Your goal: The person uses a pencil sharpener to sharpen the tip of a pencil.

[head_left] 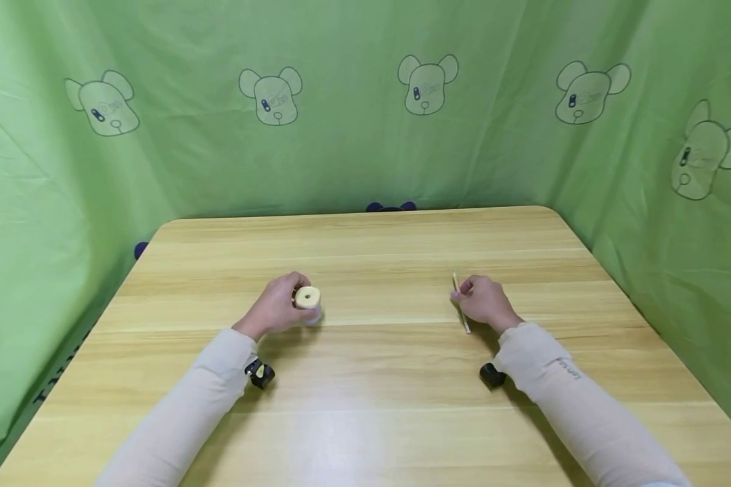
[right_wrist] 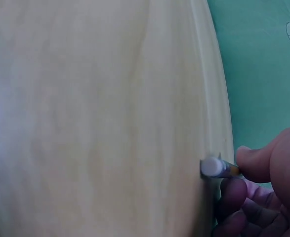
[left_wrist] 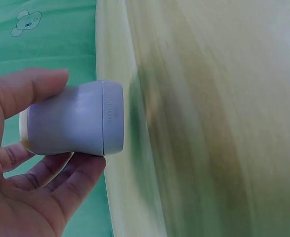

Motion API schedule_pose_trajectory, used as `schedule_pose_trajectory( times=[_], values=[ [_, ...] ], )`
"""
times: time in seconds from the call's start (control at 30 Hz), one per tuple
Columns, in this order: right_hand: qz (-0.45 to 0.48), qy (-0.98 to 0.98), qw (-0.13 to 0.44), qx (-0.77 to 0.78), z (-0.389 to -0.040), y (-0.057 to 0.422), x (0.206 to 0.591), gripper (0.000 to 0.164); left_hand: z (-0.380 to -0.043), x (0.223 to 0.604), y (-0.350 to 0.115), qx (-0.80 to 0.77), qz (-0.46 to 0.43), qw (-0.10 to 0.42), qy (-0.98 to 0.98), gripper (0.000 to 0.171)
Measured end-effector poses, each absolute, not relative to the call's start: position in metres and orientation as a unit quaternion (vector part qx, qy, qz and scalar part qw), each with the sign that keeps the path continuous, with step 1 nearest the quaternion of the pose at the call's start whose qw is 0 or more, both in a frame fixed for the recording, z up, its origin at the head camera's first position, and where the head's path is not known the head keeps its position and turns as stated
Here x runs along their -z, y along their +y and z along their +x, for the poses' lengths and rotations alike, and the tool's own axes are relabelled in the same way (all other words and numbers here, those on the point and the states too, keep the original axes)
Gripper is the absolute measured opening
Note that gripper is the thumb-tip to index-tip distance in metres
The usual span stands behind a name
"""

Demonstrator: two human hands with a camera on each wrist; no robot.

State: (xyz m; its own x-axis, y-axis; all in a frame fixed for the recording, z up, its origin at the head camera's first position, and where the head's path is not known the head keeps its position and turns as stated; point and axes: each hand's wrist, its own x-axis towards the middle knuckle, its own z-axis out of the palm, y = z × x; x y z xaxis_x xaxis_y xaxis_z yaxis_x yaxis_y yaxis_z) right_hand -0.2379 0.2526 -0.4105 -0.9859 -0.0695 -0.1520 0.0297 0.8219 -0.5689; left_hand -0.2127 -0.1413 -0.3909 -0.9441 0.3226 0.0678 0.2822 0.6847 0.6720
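My left hand (head_left: 278, 304) grips a small white pencil sharpener (left_wrist: 75, 118), thumb on one side and fingers on the other. The sharpener stands upright, its cream top with a round hole facing up in the head view. Its base is close over the wooden tabletop, with a shadow beside it. Off to the right, my right hand (head_left: 487, 302) pinches a slim pencil (head_left: 466, 323) between thumb and fingers. A pale, rounded end of the pencil with a metal band points toward the camera in the right wrist view. The two hands are well apart.
The light wooden table (head_left: 365, 379) has rounded far corners. A green curtain (head_left: 353, 149) with printed bear heads hangs behind it and along both sides. Black wrist cameras (head_left: 492, 375) sit beneath both sleeves, close above the tabletop.
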Motion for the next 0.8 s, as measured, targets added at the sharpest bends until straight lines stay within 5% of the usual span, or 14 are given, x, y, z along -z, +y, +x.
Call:
schedule_pose_trajectory(
  times=[0.8],
  values=[
    [-0.012,0.961,0.076,0.267,-0.2386,0.247,0.4113,0.03,-0.2112,0.3999,-0.1412,-0.369,0.156,0.049,0.915,0.053]
  ],
)
